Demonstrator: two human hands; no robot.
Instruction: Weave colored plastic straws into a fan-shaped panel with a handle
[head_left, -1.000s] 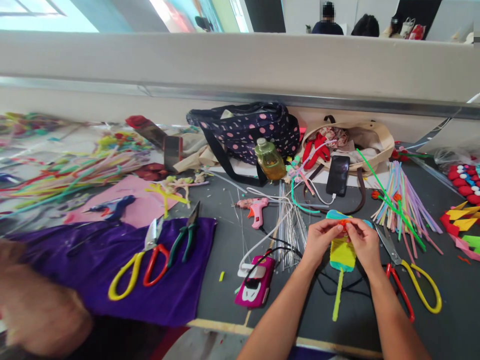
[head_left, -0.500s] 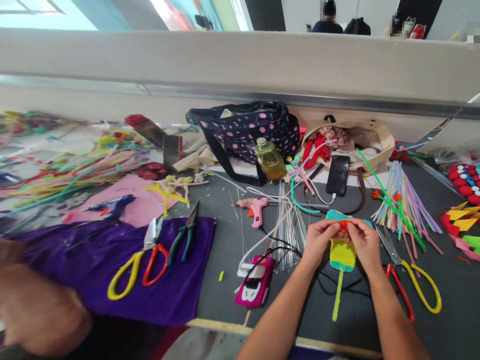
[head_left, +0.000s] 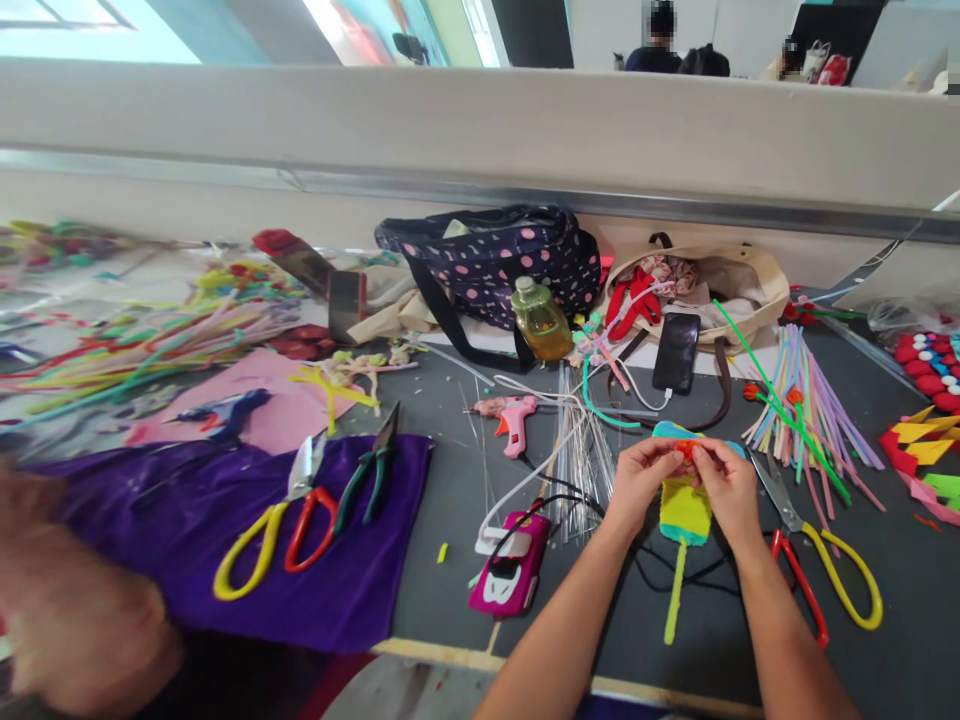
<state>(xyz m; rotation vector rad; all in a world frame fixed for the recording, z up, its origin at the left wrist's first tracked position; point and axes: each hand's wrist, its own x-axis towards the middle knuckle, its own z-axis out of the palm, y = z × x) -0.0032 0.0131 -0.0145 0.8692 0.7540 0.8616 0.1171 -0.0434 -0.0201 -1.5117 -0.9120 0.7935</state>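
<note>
My left hand (head_left: 639,482) and my right hand (head_left: 729,486) meet fingertip to fingertip. Between them they pinch a small red-orange piece (head_left: 684,453), partly covered by the thumbs, so its exact shape is hidden. Right below the fingers lies a flat, fuzzy yellow and blue shape (head_left: 685,510) with a thin yellow-green stem (head_left: 675,600) pointing toward the table's front edge. Scissors with red and yellow handles (head_left: 840,560) rest just right of my right hand. A bundle of pastel pipe cleaners (head_left: 810,400) fans out beyond them.
Left of my arms are a pink glue gun (head_left: 514,420), clear thin sticks and a magenta device (head_left: 511,565) with cords. A phone (head_left: 676,353), bottle (head_left: 541,318) and bags stand behind. Another person's blurred hand (head_left: 82,590) is near purple cloth (head_left: 360,590) holding scissors and pliers.
My hands stay nearly in place, still pinching the red-orange piece, with only slight finger movement. The other person's hand at the left edge shifts a little.
</note>
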